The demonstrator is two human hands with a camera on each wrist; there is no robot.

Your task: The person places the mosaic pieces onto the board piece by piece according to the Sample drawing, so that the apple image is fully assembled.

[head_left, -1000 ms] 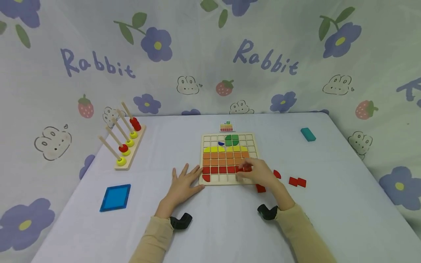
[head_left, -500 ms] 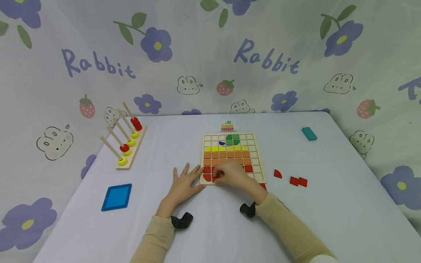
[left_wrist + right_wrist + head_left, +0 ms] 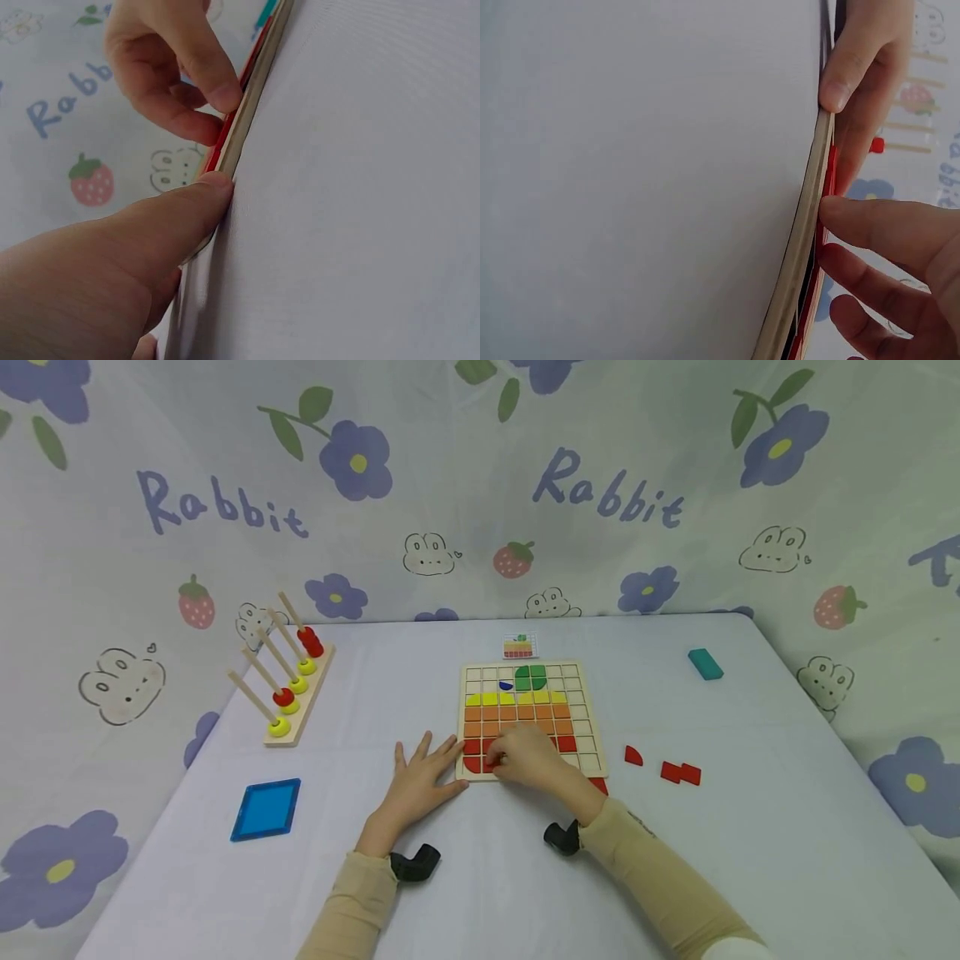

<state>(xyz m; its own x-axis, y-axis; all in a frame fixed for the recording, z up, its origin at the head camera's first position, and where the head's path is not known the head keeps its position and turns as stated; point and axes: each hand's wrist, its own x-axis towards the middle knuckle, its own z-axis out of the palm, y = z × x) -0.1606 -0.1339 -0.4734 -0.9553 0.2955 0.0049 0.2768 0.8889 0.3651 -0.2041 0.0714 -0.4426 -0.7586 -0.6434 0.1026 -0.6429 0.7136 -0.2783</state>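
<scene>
A wooden grid board (image 3: pixel 583 714) lies on the white table, its cells filled with green, blue, yellow, orange and red tiles. My left hand (image 3: pixel 420 783) rests flat with fingers spread at the board's left edge; its thumb touches the front corner in the left wrist view. Over the board's front row, my right hand (image 3: pixel 531 755) pinches a red tile (image 3: pixel 491 762) between thumb and fingers, beside the rounded red tile (image 3: pixel 472 765) in the corner cell. In the right wrist view the right hand's thumb (image 3: pixel 870 225) and finger meet at the red tiles along the board's edge.
Loose red tiles lie right of the board: a quarter-round one (image 3: pixel 633 756), two rectangles (image 3: pixel 681 773), and one (image 3: pixel 598 786) partly behind the wrist. A picture card (image 3: pixel 520 646) is behind the board. A bead stacker (image 3: pixel 300 714), blue tray (image 3: pixel 266 810) and teal block (image 3: pixel 705 664) stand around.
The right hand has moved left across the board with a red tile, from the right part to the front row near the left corner, then stayed there. The left hand has not moved.
</scene>
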